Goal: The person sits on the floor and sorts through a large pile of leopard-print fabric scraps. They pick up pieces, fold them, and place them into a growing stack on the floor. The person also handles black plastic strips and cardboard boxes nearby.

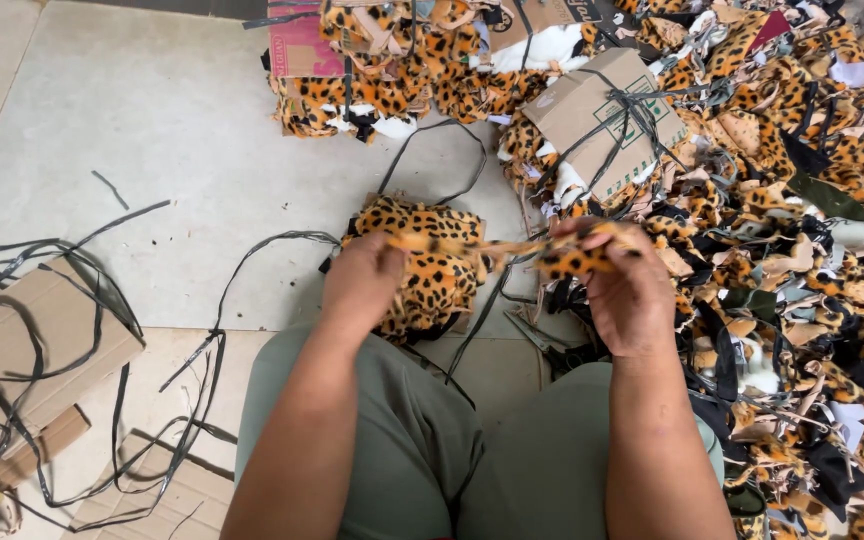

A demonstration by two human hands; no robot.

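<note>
left hand (364,278) and right hand (620,290) pinch our leopard-print strip (472,245) taut, likely for sorting | stack (422,270) beneath | scissors (552,350), perhaps, below right hand

Two hands are in view — the left hand (362,275) and the right hand (624,295) — sharing one leopard-print fabric strip (497,245). One stack of leopard-print pieces (422,265) lies before the knees. Tied bundles topped with cardboard number perhaps three — bundle (602,120) is clearest. Two flat cardboard sheets (32,335) lie left. Loose scraps (802,250) are too many to count.
</note>
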